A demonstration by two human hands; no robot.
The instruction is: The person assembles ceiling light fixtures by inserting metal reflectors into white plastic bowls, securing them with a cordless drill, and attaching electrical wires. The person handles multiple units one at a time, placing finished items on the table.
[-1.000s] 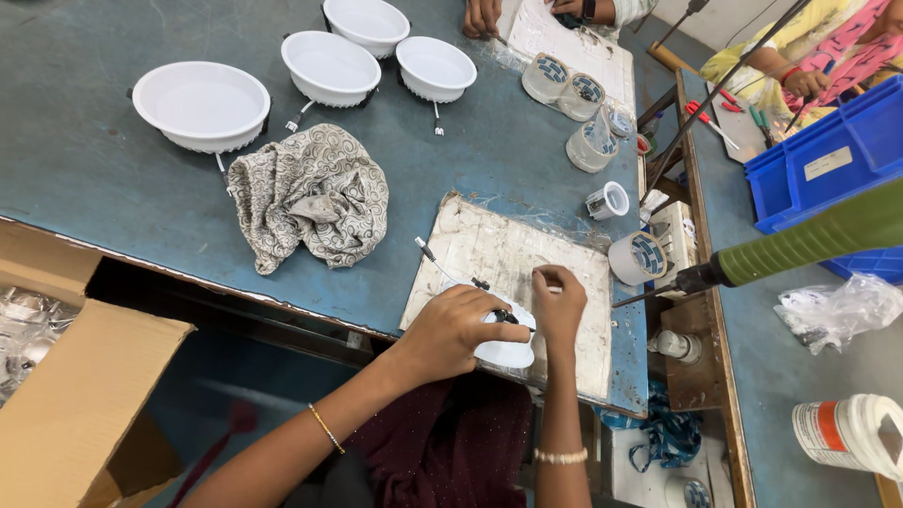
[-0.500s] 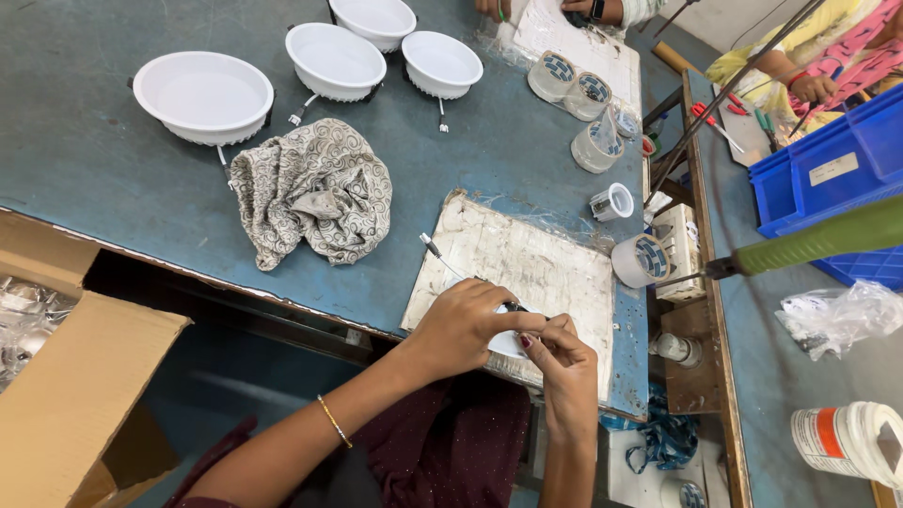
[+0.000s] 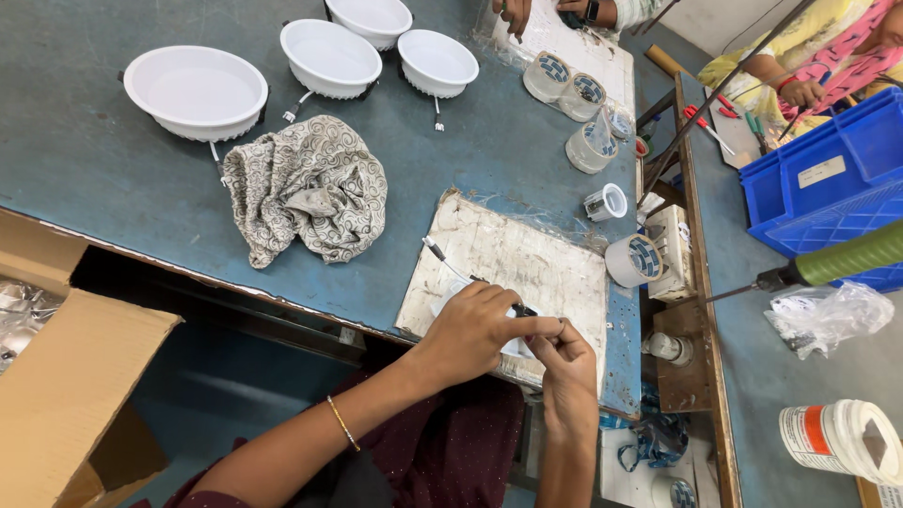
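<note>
- We see the left hand [image 3: 470,325] curled over a small white part [image 3: 513,346], fingers closed down on it so most of it is hidden; it rests on the worn white work pad [image 3: 546,268] directly under both hands.
- The right hand [image 3: 564,362] comes up from below, thumb and forefinger pinched together at the left hand's fingertips, on something too small for us to make out.
- A thin wire with a dark tip [image 3: 437,252] runs out from under the left hand toward the far-left corner of the pad.
- Just beyond the left hand, past the pad's edge, lies a crumpled patterned cloth [image 3: 306,188]; farther out stand white round lamp housings [image 3: 196,91], well apart from the hands.
- To the right of the right hand sits a tape roll [image 3: 632,261] at the pad's edge, with a small white cap [image 3: 605,202] beyond it.
- Far to the right hangs a green-handled driver [image 3: 828,265], near blue bins [image 3: 828,179].
- Another person's hands [image 3: 513,11] work at the far end of the blue table [image 3: 85,179].
- Our judgement on doing it well: keep the left hand pressing the part flat on the pad so it cannot turn, keep the pinch close to the part, and leave slack in the wire so it does not tug.
</note>
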